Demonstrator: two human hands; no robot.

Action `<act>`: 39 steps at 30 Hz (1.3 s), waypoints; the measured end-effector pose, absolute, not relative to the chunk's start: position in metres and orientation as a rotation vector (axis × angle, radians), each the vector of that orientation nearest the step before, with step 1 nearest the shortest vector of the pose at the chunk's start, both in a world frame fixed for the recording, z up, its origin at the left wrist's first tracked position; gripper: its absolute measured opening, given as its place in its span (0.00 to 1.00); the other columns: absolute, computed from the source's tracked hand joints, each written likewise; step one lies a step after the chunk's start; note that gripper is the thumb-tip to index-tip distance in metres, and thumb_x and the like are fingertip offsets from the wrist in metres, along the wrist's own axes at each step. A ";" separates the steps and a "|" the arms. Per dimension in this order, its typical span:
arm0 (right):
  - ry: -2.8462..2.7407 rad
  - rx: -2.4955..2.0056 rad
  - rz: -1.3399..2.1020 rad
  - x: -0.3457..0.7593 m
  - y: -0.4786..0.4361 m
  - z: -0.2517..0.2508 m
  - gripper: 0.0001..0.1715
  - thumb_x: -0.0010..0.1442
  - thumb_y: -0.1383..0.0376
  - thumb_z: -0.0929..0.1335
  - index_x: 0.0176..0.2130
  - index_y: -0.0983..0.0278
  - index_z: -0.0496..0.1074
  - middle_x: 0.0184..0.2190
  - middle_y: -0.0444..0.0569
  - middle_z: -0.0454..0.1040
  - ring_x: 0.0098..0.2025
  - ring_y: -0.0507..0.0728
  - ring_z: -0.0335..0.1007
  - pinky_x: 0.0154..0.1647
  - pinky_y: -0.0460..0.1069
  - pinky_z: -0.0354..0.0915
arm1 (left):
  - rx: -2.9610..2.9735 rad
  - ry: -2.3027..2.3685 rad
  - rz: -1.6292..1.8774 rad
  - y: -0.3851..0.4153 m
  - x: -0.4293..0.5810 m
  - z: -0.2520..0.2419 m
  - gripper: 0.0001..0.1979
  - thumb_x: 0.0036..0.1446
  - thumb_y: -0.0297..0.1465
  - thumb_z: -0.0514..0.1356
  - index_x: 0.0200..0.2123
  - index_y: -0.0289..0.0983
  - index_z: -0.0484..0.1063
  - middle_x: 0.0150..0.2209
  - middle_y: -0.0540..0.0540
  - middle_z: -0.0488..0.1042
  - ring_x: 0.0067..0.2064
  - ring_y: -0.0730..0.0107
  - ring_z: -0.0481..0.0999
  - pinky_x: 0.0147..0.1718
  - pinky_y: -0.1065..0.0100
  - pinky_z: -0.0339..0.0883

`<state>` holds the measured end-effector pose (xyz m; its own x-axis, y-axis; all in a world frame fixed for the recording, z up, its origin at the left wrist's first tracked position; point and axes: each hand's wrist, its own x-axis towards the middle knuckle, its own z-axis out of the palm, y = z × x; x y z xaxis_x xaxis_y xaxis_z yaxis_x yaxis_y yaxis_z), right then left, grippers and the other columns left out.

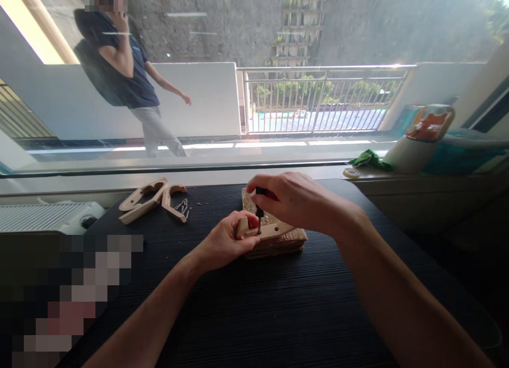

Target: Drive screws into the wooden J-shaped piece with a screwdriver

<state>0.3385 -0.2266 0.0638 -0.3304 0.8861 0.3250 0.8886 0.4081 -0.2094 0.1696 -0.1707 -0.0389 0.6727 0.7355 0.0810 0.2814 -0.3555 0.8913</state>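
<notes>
My right hand (278, 194) is closed around the black handle of a screwdriver (260, 211), which stands upright with its tip at a hole in a pale wooden hook (268, 230). A second hole shows farther right along the hook. With its fingers and thumb, my left hand (230, 235) grips the hook's curved left end. Beneath the hook lies a rough brown block (278, 247), perhaps layered cardboard or wood. To the left, several similar wooden hooks (145, 198) rest on the dark table, with a small pile of screws (182, 208) beside them.
The dark table (246, 309) meets a window sill (214, 178). On the sill at right are a green cloth (369, 159), a yellowish roll (351, 172) and a white container (411, 153). A radiator (51, 217) stands at left. Outside the glass a person (131, 76) walks by.
</notes>
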 end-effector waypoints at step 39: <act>-2.368 -1.367 -0.033 0.329 -0.232 0.069 0.15 0.61 0.63 0.60 0.31 0.65 0.73 0.27 0.45 0.71 0.27 0.48 0.60 0.26 0.46 0.46 | 1.939 0.803 0.571 -0.169 0.170 -0.043 0.09 0.48 0.31 0.61 0.34 0.35 0.66 0.26 0.53 0.64 0.26 0.77 0.61 0.26 0.74 0.58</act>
<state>0.3294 -0.2320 0.0686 -0.4389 0.8255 0.3548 0.8352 0.5204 -0.1779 0.1700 -0.1692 -0.0433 0.6780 0.7323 0.0629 0.3003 -0.3541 0.8857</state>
